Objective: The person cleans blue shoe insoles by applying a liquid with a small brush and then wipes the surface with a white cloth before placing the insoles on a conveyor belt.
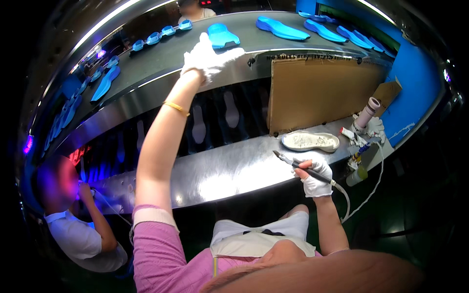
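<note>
My left hand (207, 57), in a white glove, reaches up onto the dark conveyor belt (161, 56) and touches the near edge of a blue shoe sole (222, 35); whether it grips it I cannot tell. My right hand (315, 177), also gloved, is closed around a dark pen-like tool (298, 167) with a white cord running off its rear end. The tool's tip points left over the steel shelf (229, 168). A white sole (310, 141) lies on that shelf just beyond the right hand.
Several more blue soles (282, 28) ride the belt. A cardboard sheet (317, 90) stands against the conveyor side. A holder with a pale tube and rags (365, 124) sits at the shelf's right end. Another person (78, 229) sits at lower left.
</note>
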`<state>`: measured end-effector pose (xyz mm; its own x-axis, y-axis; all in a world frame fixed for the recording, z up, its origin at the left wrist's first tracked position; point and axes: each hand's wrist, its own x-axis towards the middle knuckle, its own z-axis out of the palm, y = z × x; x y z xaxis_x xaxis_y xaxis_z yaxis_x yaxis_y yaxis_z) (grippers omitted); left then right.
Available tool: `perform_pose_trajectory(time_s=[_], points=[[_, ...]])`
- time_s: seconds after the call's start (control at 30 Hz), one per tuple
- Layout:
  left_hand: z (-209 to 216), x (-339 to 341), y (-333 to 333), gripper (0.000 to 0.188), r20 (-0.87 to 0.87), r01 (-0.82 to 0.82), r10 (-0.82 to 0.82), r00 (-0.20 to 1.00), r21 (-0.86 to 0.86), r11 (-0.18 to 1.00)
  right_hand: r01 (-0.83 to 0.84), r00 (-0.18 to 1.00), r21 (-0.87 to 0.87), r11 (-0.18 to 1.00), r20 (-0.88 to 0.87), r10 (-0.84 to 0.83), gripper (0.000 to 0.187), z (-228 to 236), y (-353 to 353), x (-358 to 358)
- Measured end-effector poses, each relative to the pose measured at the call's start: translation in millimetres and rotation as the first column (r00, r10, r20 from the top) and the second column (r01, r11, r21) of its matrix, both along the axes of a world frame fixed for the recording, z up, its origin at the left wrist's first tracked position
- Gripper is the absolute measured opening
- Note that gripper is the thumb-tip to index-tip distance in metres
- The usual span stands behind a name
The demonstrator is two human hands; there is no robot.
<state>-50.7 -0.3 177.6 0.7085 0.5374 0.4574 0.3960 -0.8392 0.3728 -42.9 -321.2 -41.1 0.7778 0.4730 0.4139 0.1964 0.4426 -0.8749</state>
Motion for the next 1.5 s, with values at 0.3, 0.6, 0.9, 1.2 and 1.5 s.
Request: perform_pose_trajectory(time_s=[0.3,0.6,0.9,1.2,1.5], points=[[3.4,86.3,16.4,0.117,-0.128,-0.264,0.251,0.959,-0.102,0.959,0.027,0.996,0.0,1.0,-0.083,-0.027,0.021,-16.6,-0.4,12.8],[-2.6,-56.0,147.4,0.073,-0.058,-0.511,0.582,0.811,0.414,0.753,-0.096,0.994,-0.028,0.995,-0.061,0.094,0.023,-15.9,18.8,17.3],[-12.9,-243.8,283.6,0.027,-0.265,-0.686,0.801,0.537,0.416,0.597,-0.187,0.97,-0.129,0.974,0.133,0.204,0.023,-14.9,51.3,9.5],[2.1,-247.7,185.6,0.011,0.013,-0.403,0.707,0.707,0.829,0.387,-0.198,0.972,-0.109,0.974,0.103,0.209,0.016,2.5,46.6,-11.3],[13.8,-261.1,124.0,0.029,0.785,0.189,-0.163,0.597,0.06,0.98,-0.215,0.977,-0.223,0.951,-0.048,0.21,0.017,15.4,49.4,-16.8]])
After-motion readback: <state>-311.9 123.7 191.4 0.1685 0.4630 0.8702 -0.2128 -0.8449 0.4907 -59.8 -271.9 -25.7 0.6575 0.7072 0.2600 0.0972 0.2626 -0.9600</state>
